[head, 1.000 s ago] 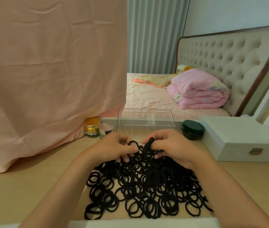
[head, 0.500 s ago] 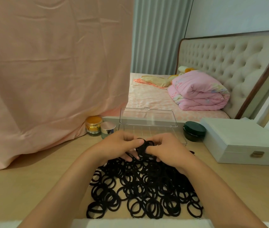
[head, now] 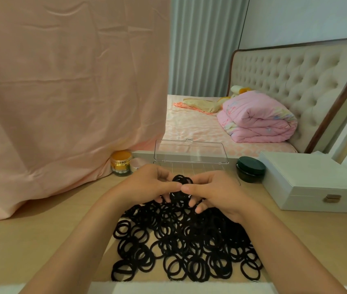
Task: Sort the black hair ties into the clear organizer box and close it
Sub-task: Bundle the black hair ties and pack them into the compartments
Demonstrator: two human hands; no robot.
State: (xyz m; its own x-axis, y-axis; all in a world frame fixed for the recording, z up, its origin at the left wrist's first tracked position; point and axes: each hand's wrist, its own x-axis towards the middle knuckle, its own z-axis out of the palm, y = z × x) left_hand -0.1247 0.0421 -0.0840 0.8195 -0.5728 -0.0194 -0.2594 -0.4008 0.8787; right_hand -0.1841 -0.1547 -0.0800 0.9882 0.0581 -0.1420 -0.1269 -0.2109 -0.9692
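Note:
A pile of several black hair ties (head: 181,242) covers the wooden table in front of me. My left hand (head: 147,183) and my right hand (head: 215,192) meet above the pile's far edge. Together they pinch a small bunch of black hair ties (head: 182,181) between thumbs and fingers. Just behind my hands stands the clear organizer box (head: 190,152), its lid raised upright; my hands hide most of its gridded base.
A gold-lidded jar (head: 121,163) and a small silver-lidded jar (head: 136,163) stand at the left of the box. A dark green jar (head: 251,168) and a white case (head: 314,183) are on the right. Pink cloth (head: 62,92) hangs at the left.
Both hands came together and lifted a gathered bunch of ties slightly higher and farther from me. The view shifted a little.

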